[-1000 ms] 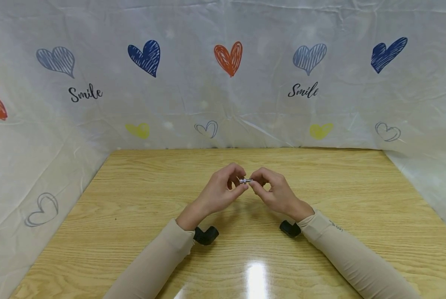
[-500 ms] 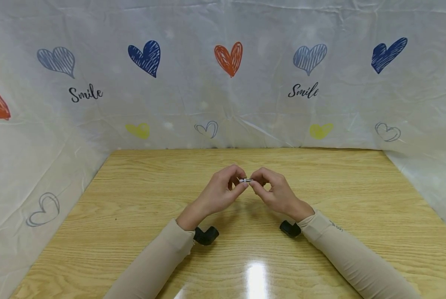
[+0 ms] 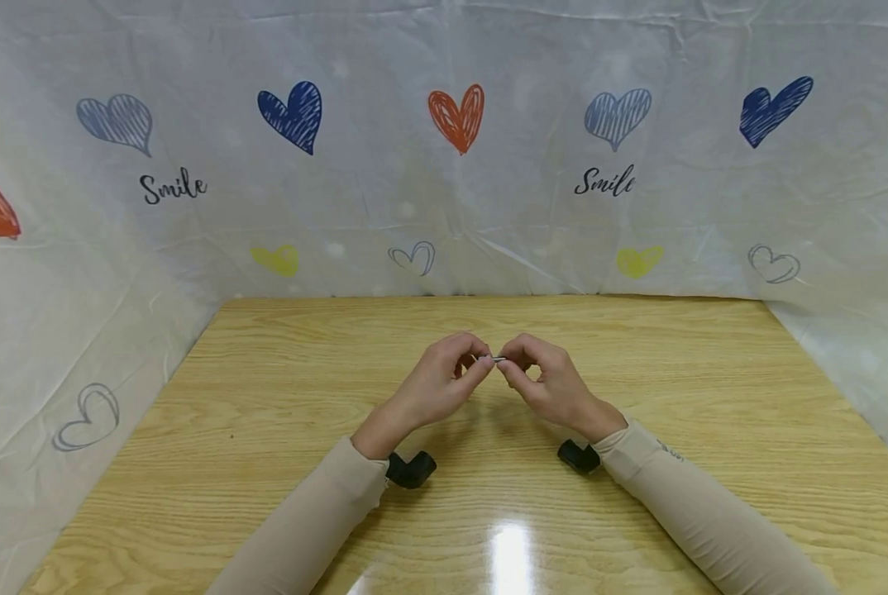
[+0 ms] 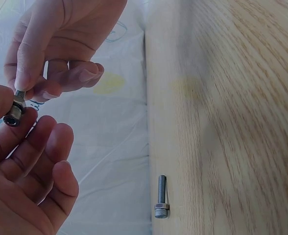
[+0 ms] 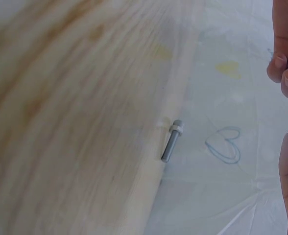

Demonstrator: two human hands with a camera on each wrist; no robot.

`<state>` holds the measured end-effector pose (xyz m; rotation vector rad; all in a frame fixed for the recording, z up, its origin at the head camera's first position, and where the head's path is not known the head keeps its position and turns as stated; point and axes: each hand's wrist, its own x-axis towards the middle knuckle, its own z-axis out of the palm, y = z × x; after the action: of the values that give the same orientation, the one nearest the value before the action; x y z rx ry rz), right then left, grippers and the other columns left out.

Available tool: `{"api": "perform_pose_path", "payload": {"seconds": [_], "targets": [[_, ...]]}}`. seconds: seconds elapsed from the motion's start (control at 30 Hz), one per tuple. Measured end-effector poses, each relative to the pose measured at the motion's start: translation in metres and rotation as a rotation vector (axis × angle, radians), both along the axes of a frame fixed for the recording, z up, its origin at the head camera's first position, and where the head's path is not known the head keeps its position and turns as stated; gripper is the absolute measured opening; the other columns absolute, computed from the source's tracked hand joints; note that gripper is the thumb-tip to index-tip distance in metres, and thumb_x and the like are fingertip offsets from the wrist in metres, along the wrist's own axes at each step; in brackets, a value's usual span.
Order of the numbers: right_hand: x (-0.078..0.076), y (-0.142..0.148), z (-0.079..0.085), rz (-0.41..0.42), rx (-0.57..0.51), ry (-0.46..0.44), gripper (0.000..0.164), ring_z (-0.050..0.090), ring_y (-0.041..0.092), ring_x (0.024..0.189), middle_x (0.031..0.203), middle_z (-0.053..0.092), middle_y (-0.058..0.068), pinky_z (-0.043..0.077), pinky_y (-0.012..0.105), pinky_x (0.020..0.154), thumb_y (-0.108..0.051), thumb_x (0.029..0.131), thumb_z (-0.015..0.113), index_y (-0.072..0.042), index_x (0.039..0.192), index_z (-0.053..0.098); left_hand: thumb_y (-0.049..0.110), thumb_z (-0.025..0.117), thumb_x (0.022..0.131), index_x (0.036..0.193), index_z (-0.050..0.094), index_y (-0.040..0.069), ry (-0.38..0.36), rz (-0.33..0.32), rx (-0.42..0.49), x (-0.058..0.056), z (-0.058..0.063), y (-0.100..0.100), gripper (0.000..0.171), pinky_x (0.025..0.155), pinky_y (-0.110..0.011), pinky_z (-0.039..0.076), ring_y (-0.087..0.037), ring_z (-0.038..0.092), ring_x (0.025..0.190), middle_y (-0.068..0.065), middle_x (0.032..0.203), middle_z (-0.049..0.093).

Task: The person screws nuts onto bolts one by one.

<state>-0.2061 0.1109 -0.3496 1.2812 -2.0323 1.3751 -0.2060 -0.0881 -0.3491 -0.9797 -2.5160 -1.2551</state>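
Between the two hands is a small metal bolt (image 4: 12, 119) with a socket head and a nut (image 4: 19, 102) on its shank. My left hand (image 3: 440, 376) pinches it at the nut and head end with thumb and index finger, the other fingers loosely bent. From the opposite side, my right hand (image 3: 548, 380) pinches the threaded end between thumb and fingertips. In the head view only a short piece of the shank (image 3: 499, 359) shows; the left thumb covers the rest. A second bolt (image 4: 161, 196), also carrying a nut, lies on the table, hidden in the head view.
The wood-grain table (image 3: 265, 397) spreads under both hands, with a white cloth (image 3: 526, 198) printed with hearts behind it and at the sides. Black angled pieces (image 3: 411, 469) stick out from both wrists near the sleeve cuffs.
The left thumb and fingers have shifted over the bolt's head and nut, which showed between the fingertips earlier. My right hand stays in nearly the same place.
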Motion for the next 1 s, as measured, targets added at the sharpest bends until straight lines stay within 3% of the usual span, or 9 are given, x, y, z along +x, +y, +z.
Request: {"api": "perform_pose_path", "payload": {"seconds": [0.23, 0.5, 0.7, 0.83, 1.0], "targets": [[-0.0006, -0.0003, -0.0022, -0.010, -0.002, 0.000, 0.007, 0.054, 0.016, 0.061, 0.074, 0.059, 0.011, 0.048, 0.031, 0.057, 0.010, 0.089, 0.059, 0.005, 0.093, 0.057, 0.021, 0.054, 0.099, 0.100, 0.063, 0.011, 0.002, 0.016, -0.006, 0.0002, -0.0010, -0.0006, 0.013, 0.064, -0.037, 0.048, -0.011, 0.056, 0.078, 0.002, 0.093, 0.060], [0.0005, 0.0003, -0.0020, -0.023, 0.007, -0.003, 0.010, 0.054, 0.015, 0.062, 0.075, 0.060, 0.008, 0.049, 0.030, 0.058, 0.012, 0.088, 0.060, 0.004, 0.094, 0.058, 0.015, 0.067, 0.091, 0.105, 0.058, 0.007, 0.044, 0.011, 0.002, 0.0004, -0.0016, 0.0001, 0.018, 0.061, -0.027, 0.044, -0.009, 0.056, 0.076, 0.002, 0.093, 0.059], [0.0014, 0.0007, -0.0008, -0.023, 0.007, -0.002, 0.011, 0.054, 0.016, 0.061, 0.075, 0.059, 0.008, 0.049, 0.030, 0.058, 0.013, 0.087, 0.060, 0.005, 0.094, 0.058, 0.008, 0.065, 0.091, 0.100, 0.057, 0.010, 0.084, -0.002, 0.004, 0.0005, -0.0002, 0.0014, 0.012, 0.060, -0.026, 0.042, -0.007, 0.054, 0.072, 0.003, 0.089, 0.058], [0.0017, -0.0005, 0.0006, -0.017, 0.004, 0.007, 0.017, 0.054, 0.016, 0.061, 0.074, 0.059, 0.007, 0.049, 0.030, 0.058, 0.018, 0.084, 0.060, 0.005, 0.093, 0.058, 0.008, 0.063, 0.092, 0.099, 0.058, 0.011, 0.079, -0.003, 0.012, 0.0010, 0.0005, 0.0008, 0.009, 0.059, -0.026, 0.042, -0.008, 0.054, 0.071, 0.003, 0.089, 0.058], [0.0013, -0.0006, -0.0001, -0.014, -0.002, 0.003, 0.012, 0.054, 0.015, 0.062, 0.072, 0.059, 0.010, 0.049, 0.031, 0.058, 0.015, 0.085, 0.060, 0.005, 0.093, 0.058, 0.009, 0.062, 0.093, 0.099, 0.058, 0.010, 0.063, -0.002, 0.009, 0.0019, 0.0013, 0.0006, 0.007, 0.061, -0.027, 0.043, -0.009, 0.054, 0.073, 0.003, 0.090, 0.058]]}}
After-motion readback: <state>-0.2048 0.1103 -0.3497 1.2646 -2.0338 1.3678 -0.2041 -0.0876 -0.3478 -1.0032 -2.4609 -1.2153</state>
